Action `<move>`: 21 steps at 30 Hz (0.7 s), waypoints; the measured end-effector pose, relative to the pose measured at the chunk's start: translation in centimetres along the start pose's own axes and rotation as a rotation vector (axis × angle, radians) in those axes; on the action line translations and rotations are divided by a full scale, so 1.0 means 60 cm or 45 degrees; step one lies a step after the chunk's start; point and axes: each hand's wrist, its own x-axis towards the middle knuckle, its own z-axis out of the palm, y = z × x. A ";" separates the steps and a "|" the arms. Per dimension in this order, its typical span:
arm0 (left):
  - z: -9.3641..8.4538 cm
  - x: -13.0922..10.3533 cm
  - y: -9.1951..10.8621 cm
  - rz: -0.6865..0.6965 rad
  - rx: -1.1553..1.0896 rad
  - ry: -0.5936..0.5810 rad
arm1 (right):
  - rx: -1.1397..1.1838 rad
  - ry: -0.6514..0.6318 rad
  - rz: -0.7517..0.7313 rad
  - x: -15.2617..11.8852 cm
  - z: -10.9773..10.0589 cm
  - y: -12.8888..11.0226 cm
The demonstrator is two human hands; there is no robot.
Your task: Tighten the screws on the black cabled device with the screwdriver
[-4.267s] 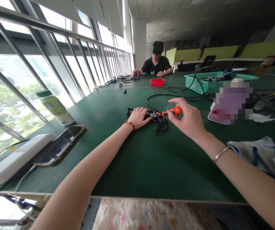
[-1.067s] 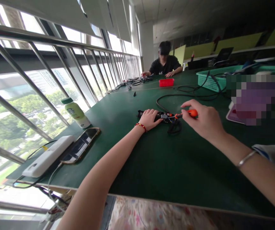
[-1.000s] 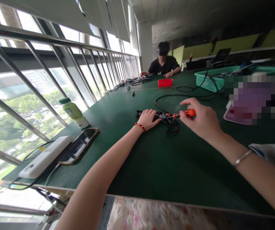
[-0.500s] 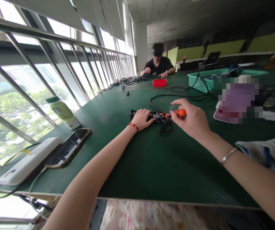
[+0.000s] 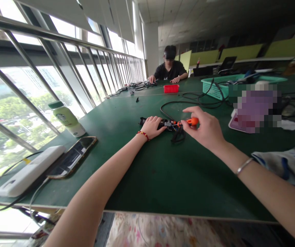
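A slim black device (image 5: pixel 166 123) with a cable lies on the green table (image 5: pixel 157 178), its inner parts and some thin wires exposed at the right end. My left hand (image 5: pixel 151 126) is over its left part, fingers curled around it and holding it down. In my right hand (image 5: pixel 204 125) is an orange-handled screwdriver (image 5: pixel 193 121), pinched between thumb and fingers. It points left, towards the exposed end of the device; whether the tip touches is too small to tell. A dark loop of cord (image 5: pixel 178 136) lies just below.
At left are a green bottle (image 5: pixel 69 120), a phone (image 5: pixel 74 157) and a white power strip (image 5: pixel 31 171). Further off are a red box (image 5: pixel 171 89) and a green basket (image 5: pixel 223 92) with cables. A cloth (image 5: pixel 286 164) lies right. A person (image 5: pixel 169 67) sits opposite.
My right hand and the screwdriver have shifted and turned very slightly; my left hand stays put. The person opposite has lowered a hand towards the cables.
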 end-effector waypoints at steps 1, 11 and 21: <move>0.000 0.000 0.000 0.000 0.001 0.001 | 0.013 0.008 -0.007 0.000 0.000 0.000; 0.002 0.001 -0.001 0.006 0.002 0.007 | -0.021 -0.015 -0.011 -0.001 0.000 -0.001; 0.004 0.001 -0.002 0.006 -0.019 0.018 | 0.012 0.016 -0.049 0.000 0.000 0.001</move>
